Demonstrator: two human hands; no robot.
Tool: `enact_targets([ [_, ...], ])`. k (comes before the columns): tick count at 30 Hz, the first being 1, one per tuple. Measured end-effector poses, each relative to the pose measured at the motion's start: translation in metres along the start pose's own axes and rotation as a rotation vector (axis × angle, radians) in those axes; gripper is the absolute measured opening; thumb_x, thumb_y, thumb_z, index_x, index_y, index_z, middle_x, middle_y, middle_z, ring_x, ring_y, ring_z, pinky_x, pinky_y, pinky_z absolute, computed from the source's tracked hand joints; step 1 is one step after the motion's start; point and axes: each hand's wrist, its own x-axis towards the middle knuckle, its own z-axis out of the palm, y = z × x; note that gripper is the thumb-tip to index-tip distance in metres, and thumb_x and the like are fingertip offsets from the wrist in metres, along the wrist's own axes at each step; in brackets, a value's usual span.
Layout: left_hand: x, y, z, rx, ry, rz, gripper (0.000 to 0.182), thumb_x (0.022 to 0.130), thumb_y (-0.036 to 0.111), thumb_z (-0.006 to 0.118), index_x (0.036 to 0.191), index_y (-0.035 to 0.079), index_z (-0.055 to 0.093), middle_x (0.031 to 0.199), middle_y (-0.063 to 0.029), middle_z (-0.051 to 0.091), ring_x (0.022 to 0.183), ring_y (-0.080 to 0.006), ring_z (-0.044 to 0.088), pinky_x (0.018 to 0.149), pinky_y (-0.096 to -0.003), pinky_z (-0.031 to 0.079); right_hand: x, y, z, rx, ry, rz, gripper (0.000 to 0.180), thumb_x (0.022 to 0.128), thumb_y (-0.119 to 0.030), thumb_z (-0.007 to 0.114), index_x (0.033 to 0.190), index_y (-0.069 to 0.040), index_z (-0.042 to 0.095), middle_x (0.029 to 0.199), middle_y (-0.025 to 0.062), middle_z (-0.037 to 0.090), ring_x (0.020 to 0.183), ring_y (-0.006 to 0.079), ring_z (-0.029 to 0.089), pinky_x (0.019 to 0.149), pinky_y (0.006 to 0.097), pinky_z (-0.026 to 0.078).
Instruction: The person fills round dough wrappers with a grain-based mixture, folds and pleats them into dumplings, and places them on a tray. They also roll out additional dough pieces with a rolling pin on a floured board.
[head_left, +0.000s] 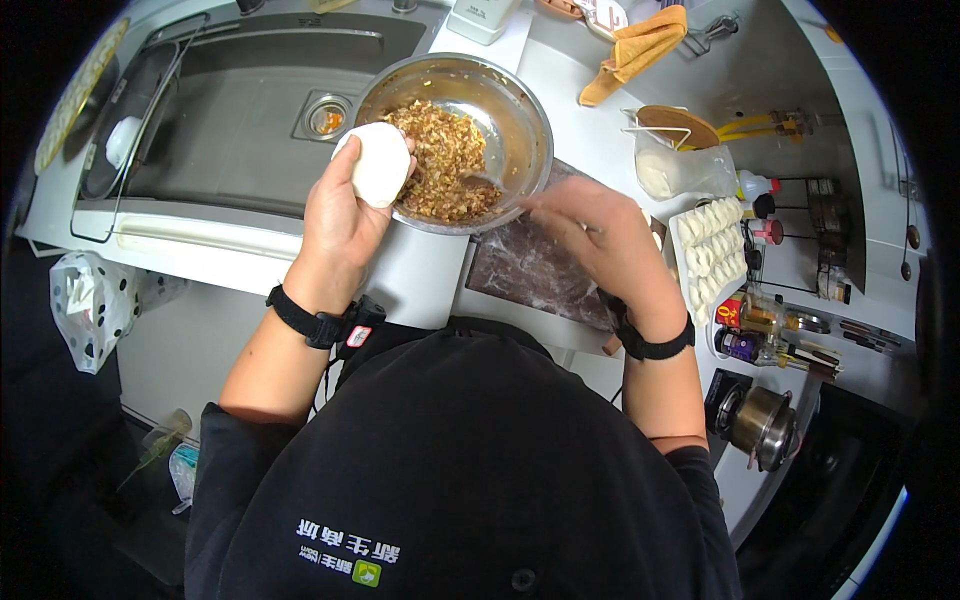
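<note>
In my left hand (341, 217) lies a round white dough wrapper (379, 166), held by the thumb along its left edge and fingers beneath. It is over the left rim of a large stainless steel bowl (529, 112). Chopped filling (439, 142) covers part of the bowl's bottom and left side. My right hand (600, 236), somewhat blurred, is at the bowl's lower right rim, gripping a metal spoon (484, 184) whose head rests in the filling. Most of the spoon's handle is hidden by the fingers. Below that hand is a dark, flour-dusted board (525, 266).
Left of the bowl is a steel sink (240, 127). Folded dumplings (709, 251) stand in rows on a white tray to the right. Beyond are bottles (742, 345), a steel pot (761, 420), a plastic bag of dough or flour (682, 172) and an orange cloth (637, 52).
</note>
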Motion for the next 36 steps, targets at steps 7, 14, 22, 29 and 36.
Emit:
enact_targets([
  [7,-0.003,0.000,0.000,0.001,0.004,0.012,0.038,0.104,0.023,0.038,0.125,-0.007,0.046,0.117,-0.0214,0.061,0.109,-0.0310,0.062,0.095,-0.0425,0.053,0.012,0.001,0.032,-0.053,0.298,0.157,0.014,0.090,-0.014,0.062,0.094,-0.003,0.069,0.084,0.0178,0.067,0.074,0.0356,0.065,0.067,0.0393,0.052],
  [14,-0.004,-0.001,0.003,-0.003,0.029,0.022,0.038,0.104,0.024,0.038,0.127,-0.007,0.045,0.121,-0.0222,0.059,0.111,-0.0318,0.061,0.096,-0.0430,0.053,0.006,-0.006,0.051,0.114,0.259,0.272,0.017,0.094,-0.014,0.059,0.099,-0.001,0.069,0.074,0.0089,0.068,0.066,0.0140,0.064,0.064,0.0259,0.050],
  [22,-0.004,0.000,0.002,-0.016,0.020,0.009,0.039,0.104,0.024,0.038,0.128,-0.007,0.044,0.123,-0.0224,0.057,0.112,-0.0325,0.061,0.097,-0.0431,0.052,-0.007,-0.005,0.043,0.134,0.125,0.048,0.013,0.094,-0.008,0.060,0.100,-0.001,0.069,0.081,0.0081,0.067,0.074,0.0159,0.063,0.070,0.0263,0.050],
  [29,-0.003,-0.001,0.004,-0.015,0.042,0.019,0.039,0.104,0.024,0.037,0.126,-0.007,0.045,0.120,-0.0230,0.059,0.110,-0.0327,0.062,0.097,-0.0427,0.052,-0.001,0.026,0.045,0.547,0.118,0.277,0.023,0.099,-0.017,0.054,0.099,0.002,0.066,0.082,0.0073,0.067,0.072,0.0150,0.061,0.070,0.0248,0.048],
  [36,-0.003,0.002,0.003,-0.051,0.042,0.010,0.037,0.104,0.021,0.038,0.128,-0.006,0.044,0.123,-0.0224,0.058,0.112,-0.0311,0.061,0.098,-0.0412,0.052,-0.003,0.062,0.059,1.278,0.385,0.437,0.026,0.101,-0.022,0.049,0.106,0.001,0.060,0.082,0.0103,0.068,0.069,0.0159,0.064,0.065,0.0266,0.051],
])
